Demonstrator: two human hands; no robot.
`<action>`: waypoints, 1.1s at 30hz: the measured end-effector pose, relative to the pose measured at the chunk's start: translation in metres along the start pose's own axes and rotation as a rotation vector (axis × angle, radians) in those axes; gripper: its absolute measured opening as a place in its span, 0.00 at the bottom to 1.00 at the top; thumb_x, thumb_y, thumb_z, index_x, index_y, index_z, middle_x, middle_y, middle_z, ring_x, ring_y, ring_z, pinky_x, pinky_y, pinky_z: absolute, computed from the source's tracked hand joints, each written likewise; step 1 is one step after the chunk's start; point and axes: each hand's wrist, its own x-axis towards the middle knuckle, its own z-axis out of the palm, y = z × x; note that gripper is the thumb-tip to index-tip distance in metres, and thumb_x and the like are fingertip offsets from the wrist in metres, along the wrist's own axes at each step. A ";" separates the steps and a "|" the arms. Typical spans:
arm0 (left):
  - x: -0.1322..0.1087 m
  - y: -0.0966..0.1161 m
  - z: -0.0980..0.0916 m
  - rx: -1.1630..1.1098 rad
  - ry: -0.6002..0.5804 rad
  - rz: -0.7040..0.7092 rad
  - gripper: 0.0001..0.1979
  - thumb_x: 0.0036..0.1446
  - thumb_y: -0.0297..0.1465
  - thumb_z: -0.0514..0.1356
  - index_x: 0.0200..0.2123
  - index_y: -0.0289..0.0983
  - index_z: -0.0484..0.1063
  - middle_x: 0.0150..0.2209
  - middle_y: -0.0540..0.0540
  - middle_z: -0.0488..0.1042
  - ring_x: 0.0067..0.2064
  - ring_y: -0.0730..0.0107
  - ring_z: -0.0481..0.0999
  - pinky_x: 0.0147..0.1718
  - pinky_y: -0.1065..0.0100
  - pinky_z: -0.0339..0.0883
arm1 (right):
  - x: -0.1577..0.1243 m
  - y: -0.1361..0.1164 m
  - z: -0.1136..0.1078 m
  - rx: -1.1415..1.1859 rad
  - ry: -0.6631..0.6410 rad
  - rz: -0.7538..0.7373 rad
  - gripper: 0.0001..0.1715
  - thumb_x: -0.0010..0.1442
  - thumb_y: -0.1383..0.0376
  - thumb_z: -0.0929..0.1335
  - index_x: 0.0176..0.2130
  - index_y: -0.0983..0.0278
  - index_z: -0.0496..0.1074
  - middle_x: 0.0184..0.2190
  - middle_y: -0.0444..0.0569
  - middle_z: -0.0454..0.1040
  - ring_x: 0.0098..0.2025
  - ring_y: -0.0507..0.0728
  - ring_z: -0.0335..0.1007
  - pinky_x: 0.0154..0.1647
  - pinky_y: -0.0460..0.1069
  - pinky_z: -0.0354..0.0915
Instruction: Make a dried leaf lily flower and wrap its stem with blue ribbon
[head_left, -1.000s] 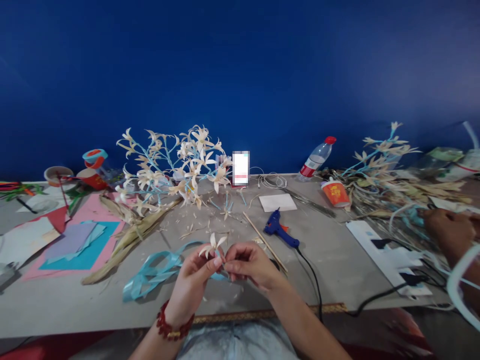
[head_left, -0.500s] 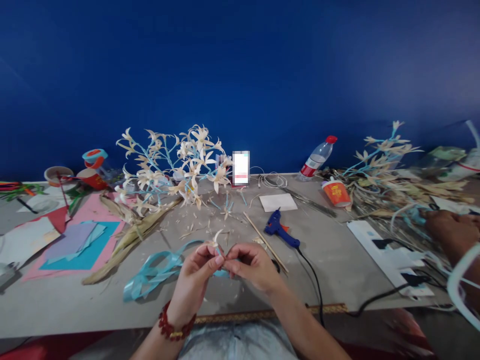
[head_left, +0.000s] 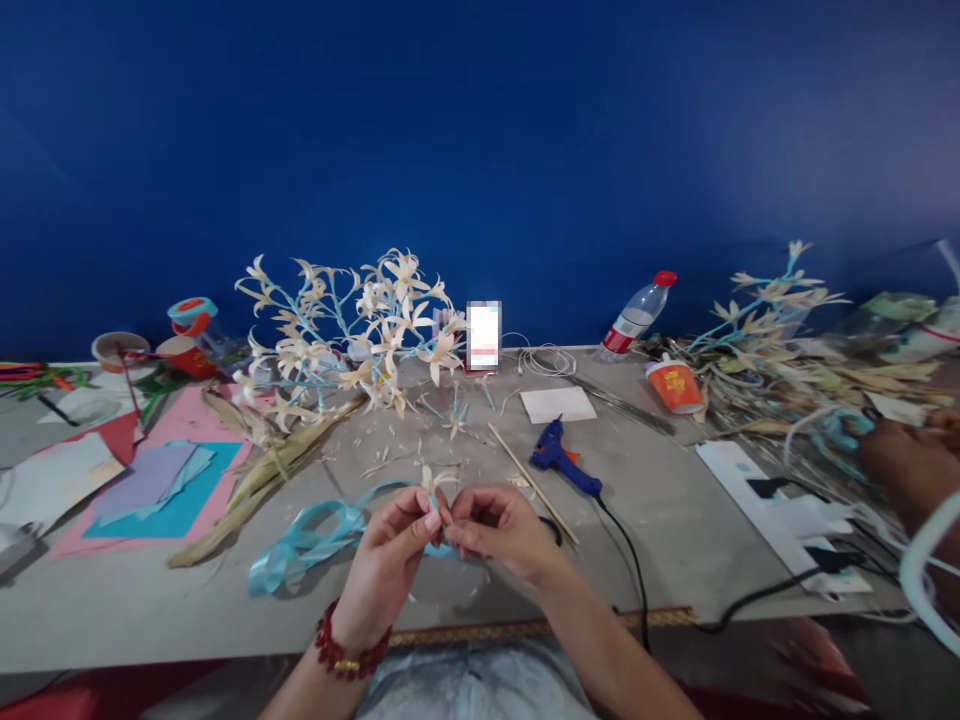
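Observation:
Between the fingertips of my left hand [head_left: 401,530] is pinched the stem of a small cream husk flower [head_left: 429,478], its petals poking up above the fingers. My right hand [head_left: 499,530] is closed in a pinch right beside it, at the blue ribbon around the stem; the fingers hide most of the ribbon there. Loose loops of shiny light-blue ribbon [head_left: 304,545] lie on the table left of my hands. A blue glue gun [head_left: 562,458] rests to the right, near a thin wooden stick [head_left: 531,482].
Branches of finished husk flowers [head_left: 337,330] stand at the back. Dried husks [head_left: 262,490] and coloured paper [head_left: 165,500] lie left. On the right are a bottle [head_left: 634,318], a paper cup [head_left: 675,386], a power strip [head_left: 772,520] with cables, and another person's hand [head_left: 900,460].
The flower in my left fingers has turned, its petals now facing differently and more upright. Both hands stay in nearly the same place. The other person's hand has shifted slightly right.

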 end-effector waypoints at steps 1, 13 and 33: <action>-0.001 0.000 -0.001 0.014 0.019 0.010 0.08 0.53 0.32 0.68 0.29 0.35 0.75 0.30 0.47 0.73 0.32 0.70 0.69 0.32 0.70 0.63 | 0.000 0.000 0.000 -0.016 0.012 -0.037 0.20 0.46 0.54 0.78 0.24 0.64 0.69 0.19 0.40 0.67 0.21 0.47 0.56 0.22 0.44 0.52; -0.008 0.001 -0.001 0.123 0.096 0.073 0.08 0.51 0.32 0.69 0.29 0.36 0.74 0.30 0.49 0.72 0.33 0.69 0.69 0.35 0.70 0.63 | -0.009 -0.007 0.001 -0.165 0.026 -0.094 0.18 0.50 0.53 0.75 0.25 0.65 0.74 0.20 0.42 0.70 0.22 0.49 0.59 0.23 0.45 0.54; -0.018 -0.001 -0.004 0.228 0.006 0.138 0.07 0.53 0.32 0.67 0.30 0.36 0.73 0.32 0.46 0.71 0.35 0.66 0.69 0.35 0.68 0.64 | -0.022 -0.006 0.007 -0.125 0.008 -0.118 0.21 0.49 0.51 0.76 0.25 0.64 0.71 0.19 0.40 0.68 0.23 0.49 0.60 0.25 0.45 0.56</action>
